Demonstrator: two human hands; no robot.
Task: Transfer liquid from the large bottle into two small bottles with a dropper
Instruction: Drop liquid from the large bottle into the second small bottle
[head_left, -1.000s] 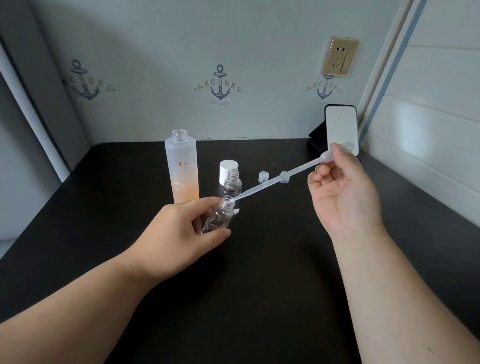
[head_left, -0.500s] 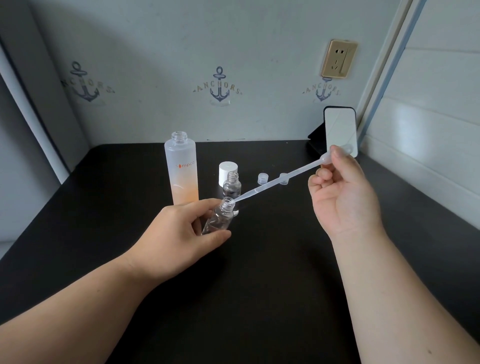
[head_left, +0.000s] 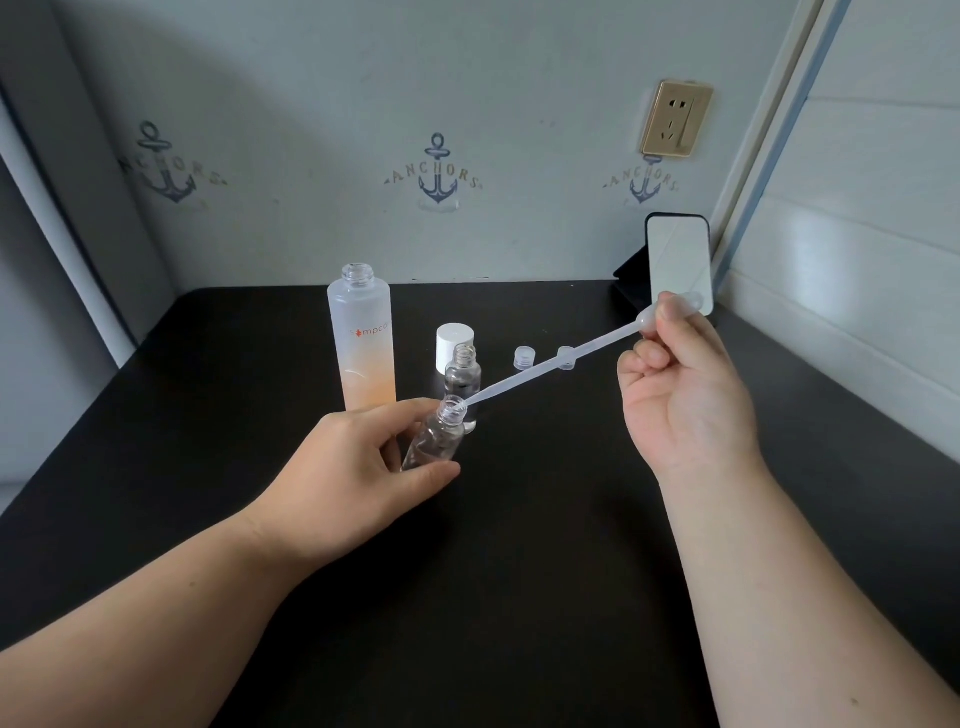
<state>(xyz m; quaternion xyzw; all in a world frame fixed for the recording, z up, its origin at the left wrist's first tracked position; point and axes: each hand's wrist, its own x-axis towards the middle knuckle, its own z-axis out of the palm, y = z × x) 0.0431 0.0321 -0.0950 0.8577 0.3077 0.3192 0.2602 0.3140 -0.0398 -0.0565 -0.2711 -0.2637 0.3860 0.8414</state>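
Clear small bottle in left hand, dropper pinched in right hand, tip at mouth.

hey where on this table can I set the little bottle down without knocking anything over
Bare tabletop lies between your two forearms, in front of the left hand. More lies left of the large bottle. It's crowded behind the held small bottle: second small bottle, white cap, two clear caps.
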